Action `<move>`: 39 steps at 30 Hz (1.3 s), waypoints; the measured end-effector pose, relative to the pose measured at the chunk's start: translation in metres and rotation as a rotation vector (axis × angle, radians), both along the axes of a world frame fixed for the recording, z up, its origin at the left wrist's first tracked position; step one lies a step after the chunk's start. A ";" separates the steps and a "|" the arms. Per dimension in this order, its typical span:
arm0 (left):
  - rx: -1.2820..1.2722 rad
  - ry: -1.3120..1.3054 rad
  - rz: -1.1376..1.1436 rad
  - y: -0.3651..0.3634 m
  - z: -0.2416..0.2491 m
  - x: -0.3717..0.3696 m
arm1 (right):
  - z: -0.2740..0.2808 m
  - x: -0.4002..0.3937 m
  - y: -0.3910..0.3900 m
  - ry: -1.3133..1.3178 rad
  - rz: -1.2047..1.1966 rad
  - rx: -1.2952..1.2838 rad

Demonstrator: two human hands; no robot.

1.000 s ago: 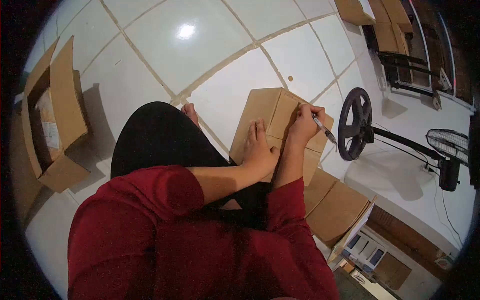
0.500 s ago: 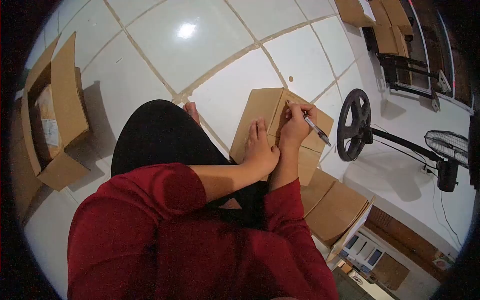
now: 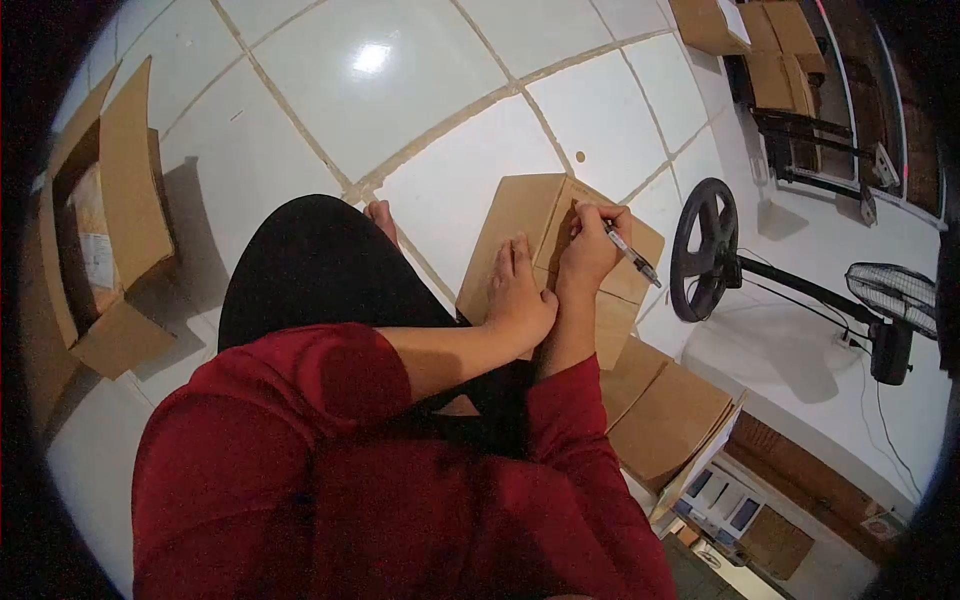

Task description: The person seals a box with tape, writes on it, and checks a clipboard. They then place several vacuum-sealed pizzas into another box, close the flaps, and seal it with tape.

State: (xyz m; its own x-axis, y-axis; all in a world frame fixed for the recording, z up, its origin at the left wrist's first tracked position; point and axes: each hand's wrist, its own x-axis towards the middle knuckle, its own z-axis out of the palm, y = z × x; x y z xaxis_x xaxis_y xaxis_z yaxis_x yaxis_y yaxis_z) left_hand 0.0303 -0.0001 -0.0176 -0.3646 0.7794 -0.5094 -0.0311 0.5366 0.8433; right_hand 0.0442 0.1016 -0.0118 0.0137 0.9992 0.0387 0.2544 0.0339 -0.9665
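A closed brown cardboard box (image 3: pixel 510 215) sits in front of my crossed legs, a seam running along its top. My left hand (image 3: pixel 520 295) lies flat on the box, fingers stretched out and pressing its surface. In my right hand (image 3: pixel 592 245) a pen (image 3: pixel 632 254) is gripped in a writing hold. Its tip meets the box near the far end of the seam, partly hidden by my fingers. Faint marks show on the cardboard by the tip, too small to read. My right wrist rests against my left thumb.
An open cardboard box (image 3: pixel 140 200) with something inside stands at the left. Another box (image 3: pixel 672 415) lies behind my right arm. A black fan (image 3: pixel 890 310) with a round base (image 3: pixel 705 250) is at the right. More boxes (image 3: pixel 780 55) are at the far right.
My right hand and the pen have shifted very slightly along the box. The whole view has drifted a little; my left hand keeps its place on the box.
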 end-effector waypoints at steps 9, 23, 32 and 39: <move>-0.013 -0.005 -0.002 0.000 0.001 -0.001 | 0.009 -0.010 -0.009 0.201 -0.042 -0.003; -0.012 -0.006 0.002 0.001 0.003 -0.003 | 0.009 -0.011 -0.009 0.129 -0.070 0.004; -0.026 0.007 -0.007 0.002 0.003 -0.002 | 0.005 -0.007 -0.007 0.177 -0.113 -0.019; -0.021 -0.009 -0.018 0.001 -0.001 0.000 | 0.015 -0.012 -0.011 0.202 -0.085 -0.098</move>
